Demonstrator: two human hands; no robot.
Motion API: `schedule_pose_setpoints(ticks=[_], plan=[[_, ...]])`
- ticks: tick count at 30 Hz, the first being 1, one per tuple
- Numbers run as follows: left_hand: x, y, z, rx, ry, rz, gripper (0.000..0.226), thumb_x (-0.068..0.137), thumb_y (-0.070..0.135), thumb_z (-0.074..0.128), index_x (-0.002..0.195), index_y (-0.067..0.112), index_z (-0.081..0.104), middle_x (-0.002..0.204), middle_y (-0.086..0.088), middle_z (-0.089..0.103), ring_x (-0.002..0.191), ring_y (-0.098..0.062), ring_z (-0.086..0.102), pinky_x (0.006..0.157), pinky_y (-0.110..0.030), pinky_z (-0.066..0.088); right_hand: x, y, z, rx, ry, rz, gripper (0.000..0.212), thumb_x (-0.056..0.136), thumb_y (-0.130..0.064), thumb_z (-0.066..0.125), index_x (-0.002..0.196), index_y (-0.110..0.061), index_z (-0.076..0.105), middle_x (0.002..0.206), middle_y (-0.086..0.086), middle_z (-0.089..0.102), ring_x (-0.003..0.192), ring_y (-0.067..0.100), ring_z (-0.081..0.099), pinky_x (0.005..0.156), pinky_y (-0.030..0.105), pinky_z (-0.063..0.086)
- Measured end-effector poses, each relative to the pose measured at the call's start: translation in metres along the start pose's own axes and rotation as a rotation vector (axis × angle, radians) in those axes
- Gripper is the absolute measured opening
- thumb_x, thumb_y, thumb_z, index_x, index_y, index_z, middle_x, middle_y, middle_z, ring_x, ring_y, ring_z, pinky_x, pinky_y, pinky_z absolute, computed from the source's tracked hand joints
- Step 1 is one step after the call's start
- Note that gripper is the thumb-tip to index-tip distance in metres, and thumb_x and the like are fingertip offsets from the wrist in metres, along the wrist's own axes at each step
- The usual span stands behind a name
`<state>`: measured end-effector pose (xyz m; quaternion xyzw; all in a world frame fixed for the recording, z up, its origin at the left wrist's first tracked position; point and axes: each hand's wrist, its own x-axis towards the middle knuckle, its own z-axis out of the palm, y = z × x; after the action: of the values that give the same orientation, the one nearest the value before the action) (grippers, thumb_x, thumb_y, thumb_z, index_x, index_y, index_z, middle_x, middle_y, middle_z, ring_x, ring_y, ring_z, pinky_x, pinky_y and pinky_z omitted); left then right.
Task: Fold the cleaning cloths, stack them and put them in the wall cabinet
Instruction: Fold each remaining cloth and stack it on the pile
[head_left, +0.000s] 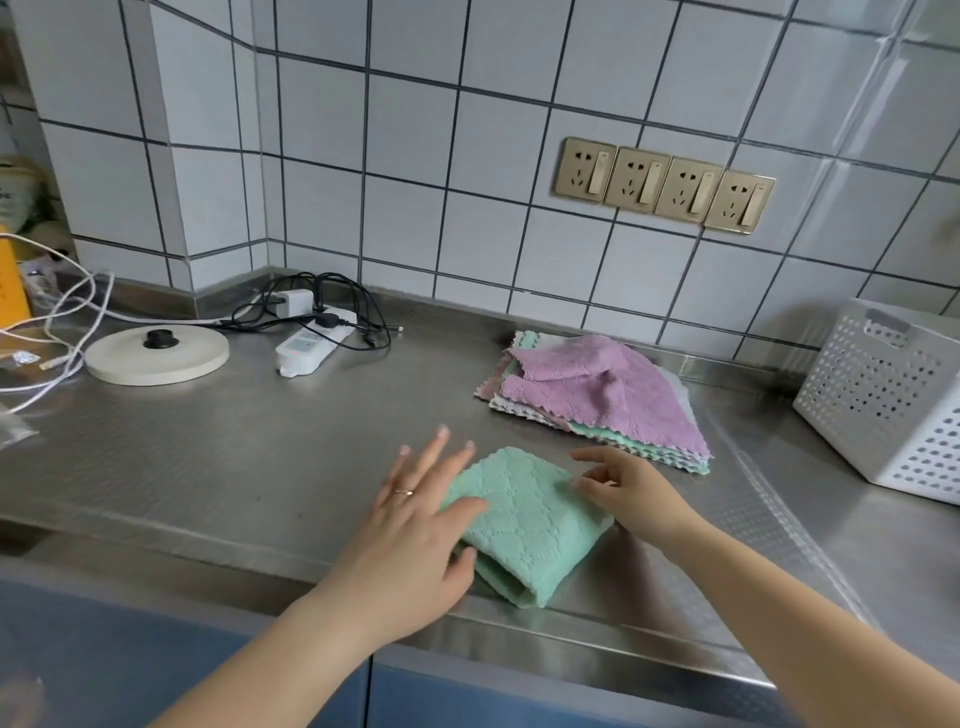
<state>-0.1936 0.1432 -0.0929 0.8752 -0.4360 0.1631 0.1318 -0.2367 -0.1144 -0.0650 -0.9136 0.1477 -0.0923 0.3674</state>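
While the folded green cloth (524, 525) lies at the counter's (208, 467) front edge, the left hand (415, 551) rests flat on its left side, fingers straight and spread, the right hand (623, 493) pinches its right edge, and the unfolded cloth pile (597, 400) sits behind-right.

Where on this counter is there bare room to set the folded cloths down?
The widest bare steel lies between the power strip and the left hand. A narrower strip runs between the cloth pile and the white basket. The far left is crowded with cables and a round lid.
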Motion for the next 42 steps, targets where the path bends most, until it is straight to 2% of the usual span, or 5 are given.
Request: schedule_pose_setpoints(ticks=[4, 17, 29, 36, 42], plan=[[0.015, 0.023, 0.0, -0.246, -0.228, 0.192, 0.059, 0.089, 0.019, 0.037, 0.145, 0.034, 0.027, 0.157, 0.012, 0.015, 0.145, -0.005, 0.0, 0.117, -0.024, -0.006, 0.001, 0.0, 0.003, -0.031, -0.001, -0.018, 0.031, 0.087, -0.02, 0.064, 0.118, -0.024, 0.059, 0.081, -0.01, 0.059, 0.067, 0.003, 0.052, 0.06, 0.012, 0.04], [0.025, 0.033, -0.008, -0.302, -0.531, 0.095, 0.067, 0.09, 0.037, 0.039, 0.148, 0.036, 0.007, 0.157, 0.015, -0.006, 0.142, -0.002, -0.015, 0.117, -0.031, -0.01, -0.001, 0.0, 0.001, -0.409, 0.009, -0.046, 0.038, 0.088, -0.032, 0.06, 0.125, -0.029, 0.055, 0.111, -0.007, 0.061, 0.093, 0.01, 0.058, 0.081, 0.024, 0.046], [0.034, 0.023, 0.016, -0.054, -0.438, -0.063, 0.107, 0.058, 0.069, 0.0, 0.15, 0.016, -0.001, 0.159, 0.0, -0.012, 0.145, -0.013, -0.013, 0.119, -0.034, -0.007, -0.05, -0.026, 0.056, -0.619, -0.176, -0.164, 0.054, 0.099, -0.044, 0.023, 0.15, -0.032, 0.011, 0.159, -0.009, 0.005, 0.146, 0.009, -0.002, 0.113, 0.056, -0.007], [0.035, 0.019, 0.008, -0.057, -0.479, -0.045, 0.08, 0.088, 0.066, 0.031, 0.15, 0.024, 0.002, 0.159, 0.003, -0.009, 0.145, -0.012, -0.011, 0.12, -0.035, -0.002, -0.052, -0.012, 0.043, -0.658, -0.127, -0.156, 0.072, 0.082, -0.07, 0.004, 0.147, -0.041, 0.013, 0.159, -0.008, 0.005, 0.147, 0.013, 0.001, 0.112, 0.061, -0.002], [0.014, -0.016, -0.007, -0.143, -0.249, -0.12, 0.064, 0.085, 0.064, 0.041, 0.142, 0.038, 0.031, 0.152, 0.015, 0.026, 0.139, -0.006, 0.027, 0.114, -0.03, 0.018, -0.086, -0.015, 0.029, -0.695, 0.24, -0.506, 0.049, 0.074, -0.063, 0.049, 0.104, -0.029, 0.067, 0.099, -0.006, 0.064, 0.065, 0.014, 0.064, 0.059, 0.03, 0.052]])
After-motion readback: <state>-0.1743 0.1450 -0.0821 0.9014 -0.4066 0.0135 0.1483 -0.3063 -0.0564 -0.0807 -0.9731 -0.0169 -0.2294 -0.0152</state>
